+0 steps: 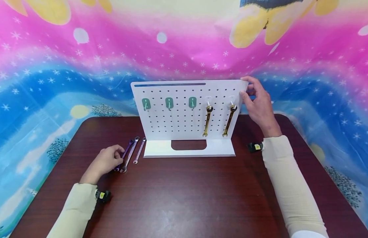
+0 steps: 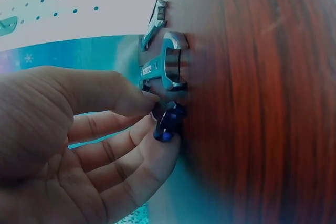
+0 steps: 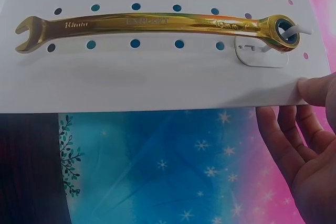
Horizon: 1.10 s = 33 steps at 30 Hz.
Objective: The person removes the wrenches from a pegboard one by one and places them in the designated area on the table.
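At the table's left, my left hand point(image 1: 106, 161) pinches the lower end of a dark purple combination wrench point(image 1: 128, 149) between thumb and fingers; the left wrist view shows its shiny blue-purple end point(image 2: 168, 123) there. Just right of it lie a larger silvery-purple wrench point(image 1: 131, 152) and a smaller pinkish wrench point(image 1: 139, 151). My right hand point(image 1: 260, 105) grips the upper right edge of a white pegboard point(image 1: 187, 135), thumb in front and fingers behind. Two gold wrenches hang on white hooks at the board's right: an inner one point(image 1: 207, 121) and an outer one point(image 1: 230, 121).
Three green hooks, left point(image 1: 146, 103), middle point(image 1: 169, 103) and right point(image 1: 192, 102), hold nothing. The board's flat base point(image 1: 157, 148) rests on the dark red-brown table point(image 1: 184, 191). Behind it hangs a colourful patterned cloth point(image 1: 184, 49).
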Each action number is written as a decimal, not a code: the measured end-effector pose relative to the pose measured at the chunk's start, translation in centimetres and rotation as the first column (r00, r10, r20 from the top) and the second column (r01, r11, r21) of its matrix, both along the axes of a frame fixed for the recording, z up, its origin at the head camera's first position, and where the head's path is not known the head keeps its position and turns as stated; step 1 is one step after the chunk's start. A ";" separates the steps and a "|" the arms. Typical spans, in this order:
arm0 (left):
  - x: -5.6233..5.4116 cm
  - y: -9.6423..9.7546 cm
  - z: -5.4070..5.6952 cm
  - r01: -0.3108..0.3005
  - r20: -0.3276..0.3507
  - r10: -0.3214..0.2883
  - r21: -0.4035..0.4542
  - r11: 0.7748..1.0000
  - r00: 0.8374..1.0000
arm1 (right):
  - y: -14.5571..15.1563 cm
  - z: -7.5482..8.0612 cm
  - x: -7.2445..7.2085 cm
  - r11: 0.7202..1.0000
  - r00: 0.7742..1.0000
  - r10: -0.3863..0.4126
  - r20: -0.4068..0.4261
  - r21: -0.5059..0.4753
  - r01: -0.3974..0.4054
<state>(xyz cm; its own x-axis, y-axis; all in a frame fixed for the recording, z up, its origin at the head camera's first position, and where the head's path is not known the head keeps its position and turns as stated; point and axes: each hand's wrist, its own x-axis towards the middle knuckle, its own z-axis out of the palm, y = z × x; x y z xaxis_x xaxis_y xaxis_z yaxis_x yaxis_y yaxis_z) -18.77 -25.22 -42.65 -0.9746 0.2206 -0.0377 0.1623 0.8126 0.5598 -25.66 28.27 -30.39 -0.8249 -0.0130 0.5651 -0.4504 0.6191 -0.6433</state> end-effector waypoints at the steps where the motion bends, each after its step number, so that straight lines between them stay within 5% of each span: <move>1: 0.0 0.1 0.0 -0.001 -0.004 0.001 -0.007 1.000 1.000 | 0.0 0.0 0.0 1.000 1.000 -0.001 0.000 0.000 0.001; 13: 0.2 0.6 -0.1 -0.018 0.013 0.019 -0.054 0.998 1.000 | 0.0 -0.2 0.3 1.000 1.000 0.006 0.008 -0.006 -0.006; 21: 0.3 1.0 0.2 -0.022 -0.039 0.018 -0.100 0.995 0.999 | 0.1 -0.3 0.1 1.000 1.000 0.000 0.005 0.000 0.000; 27: 0.6 2.7 1.5 -0.032 -0.119 0.020 -0.097 0.995 0.993 | 0.1 -0.2 0.0 1.000 1.000 -0.005 0.011 -0.004 0.005; 33: 0.5 5.6 2.0 0.050 -0.159 -0.053 -0.020 0.999 0.986 | 0.0 0.0 0.0 1.000 1.000 -0.006 0.019 -0.009 0.006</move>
